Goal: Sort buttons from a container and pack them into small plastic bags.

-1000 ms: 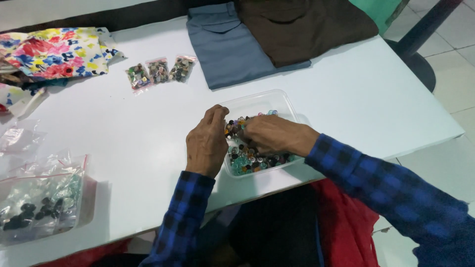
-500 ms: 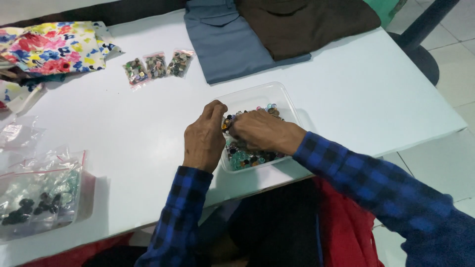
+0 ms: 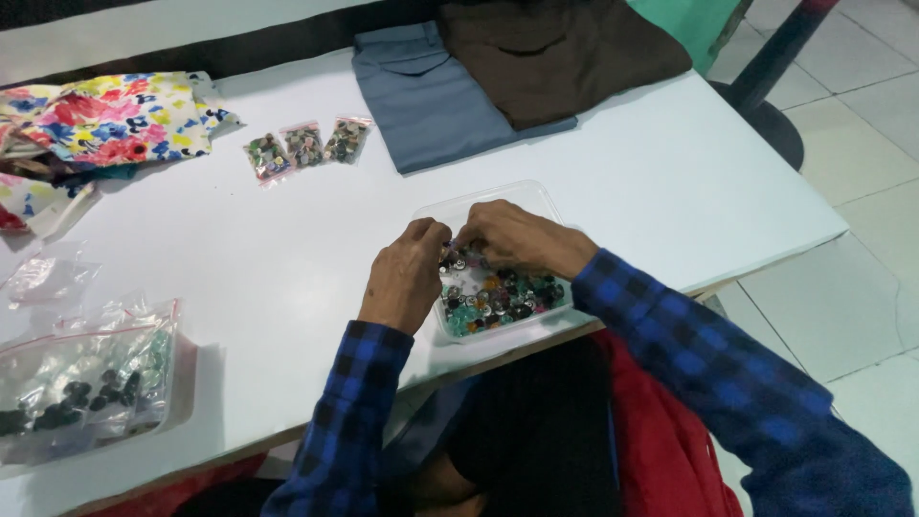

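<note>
- Nearest me, at the surface's front edge, my left hand and right hand meet over the clear plastic tray of mixed coloured buttons.
- Both hands are pinched narrow, fingertips together; whether they hold a button I cannot tell.
- I judge this the picking-out step; next calls for a clean pinch.
- Left: a clear bag of dark buttons.
- Farther: three small filled packets, floral cloth, folded grey and brown garments.
</note>
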